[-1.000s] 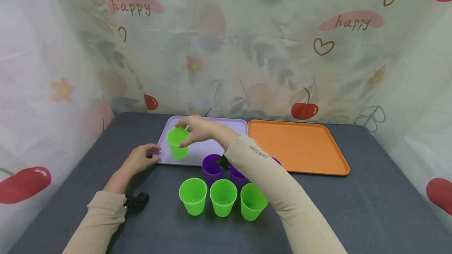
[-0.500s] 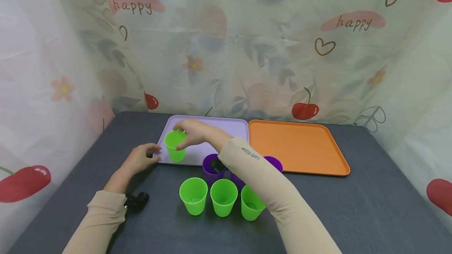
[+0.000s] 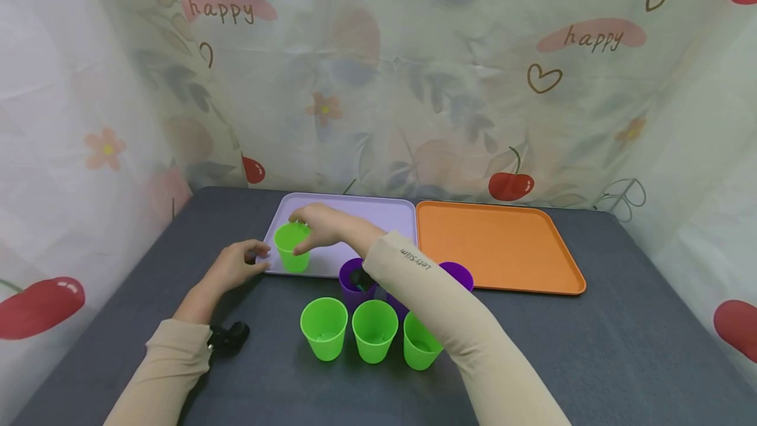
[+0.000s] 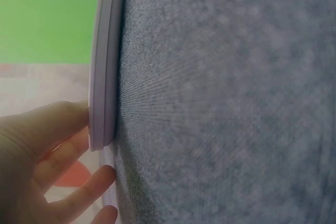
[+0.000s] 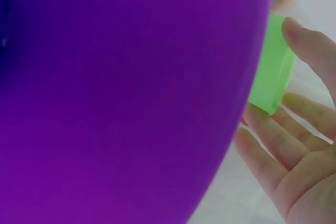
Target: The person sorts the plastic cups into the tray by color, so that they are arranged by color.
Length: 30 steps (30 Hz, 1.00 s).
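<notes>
In the head view, a green plastic cup (image 3: pixel 291 248) stands upright at the left end of the lilac tray (image 3: pixel 378 208). My right hand (image 3: pixel 324 223) holds it from the right, thumb on the near side and fingers round the far rim. The right wrist view shows the thumb and fingers about the green cup (image 5: pixel 272 69), with part of it hidden behind a purple cup (image 5: pixel 131 98). My left hand (image 3: pixel 233 267) touches the tray's left edge with loosely bent fingers. The left wrist view has the fingertips at the tray rim (image 4: pixel 105 72).
Several green cups (image 3: pixel 324 331) stand in a row in front of the trays. Behind them are purple cups (image 3: pixel 357 291), partly covered by my right forearm. An orange tray (image 3: pixel 491 242) lies against the lilac one. A patterned cloth (image 3: pixel 414 84) hangs behind the table.
My right hand has moved the green cup slightly left and down, nearer the tray's left edge. The left hand has stayed at the tray edge.
</notes>
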{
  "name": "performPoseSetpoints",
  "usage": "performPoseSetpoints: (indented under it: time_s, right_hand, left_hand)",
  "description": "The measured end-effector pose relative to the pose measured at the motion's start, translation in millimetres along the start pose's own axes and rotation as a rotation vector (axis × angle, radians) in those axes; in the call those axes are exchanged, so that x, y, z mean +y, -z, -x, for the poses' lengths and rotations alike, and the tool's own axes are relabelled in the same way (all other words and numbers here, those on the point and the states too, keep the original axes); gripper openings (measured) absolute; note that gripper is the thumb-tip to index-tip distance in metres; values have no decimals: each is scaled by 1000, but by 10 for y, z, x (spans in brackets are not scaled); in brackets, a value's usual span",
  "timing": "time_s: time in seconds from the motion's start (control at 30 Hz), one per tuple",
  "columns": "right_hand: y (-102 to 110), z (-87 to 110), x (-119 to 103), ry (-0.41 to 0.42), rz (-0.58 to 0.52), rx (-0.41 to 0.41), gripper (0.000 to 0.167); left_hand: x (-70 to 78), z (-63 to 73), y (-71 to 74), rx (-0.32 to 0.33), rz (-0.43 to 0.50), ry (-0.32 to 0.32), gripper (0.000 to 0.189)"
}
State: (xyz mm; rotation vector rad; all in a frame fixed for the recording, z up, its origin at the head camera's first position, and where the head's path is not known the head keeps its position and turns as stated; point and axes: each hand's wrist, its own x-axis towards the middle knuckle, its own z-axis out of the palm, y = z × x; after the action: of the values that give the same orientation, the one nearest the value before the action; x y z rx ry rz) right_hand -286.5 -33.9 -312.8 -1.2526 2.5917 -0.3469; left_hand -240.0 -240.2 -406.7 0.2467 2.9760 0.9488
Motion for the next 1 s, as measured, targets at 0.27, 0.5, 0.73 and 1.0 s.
performPoseSetpoints:
  time_s: [0.27,0.5,0.73,1.0]
  right_hand:
    - [20,48,53,5,-62,10,66]
    - [120,225,103,35,-140,17,60]
    - [270,593,171,78,-172,121,48]
    - [306,1112,299,119,-251,221,42]
  left_hand:
    - [-10,-13,2,-6,-3,-4,33]
    - [2,-6,2,-12,2,-4,33]
    - [15,16,-6,-4,4,-5,34]
    - [-4,5,-2,-9,8,-6,34]
